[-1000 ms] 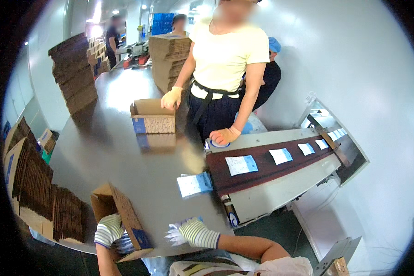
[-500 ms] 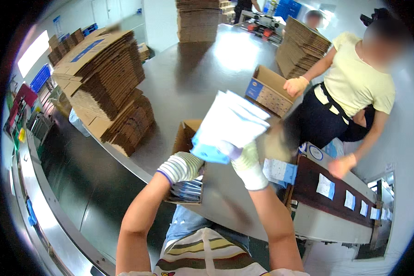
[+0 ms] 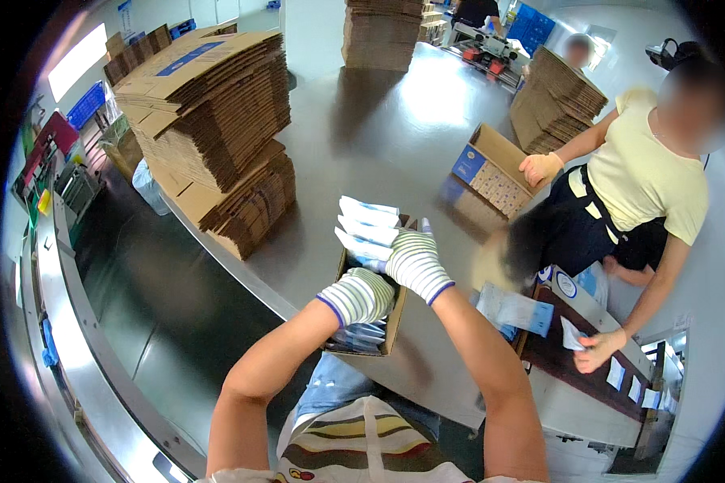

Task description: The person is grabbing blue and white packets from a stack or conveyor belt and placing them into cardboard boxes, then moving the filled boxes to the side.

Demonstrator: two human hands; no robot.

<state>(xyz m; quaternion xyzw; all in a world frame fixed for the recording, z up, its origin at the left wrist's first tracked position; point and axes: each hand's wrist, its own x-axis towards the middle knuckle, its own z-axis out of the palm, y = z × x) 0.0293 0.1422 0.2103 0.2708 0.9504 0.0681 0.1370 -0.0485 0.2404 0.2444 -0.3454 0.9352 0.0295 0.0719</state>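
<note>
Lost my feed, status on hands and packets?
Both hands gloved, grip shut on packets. Held over open carton. Nothing in the way.

The scene was brightly lit from overhead, with white glare pooling on the steel tabletop (image 3: 427,105) and a bright window (image 3: 76,60) at upper left. Fisheye bending curved the edges into a black rim. The co-worker's moving arm (image 3: 524,241) was motion-blurred
</note>
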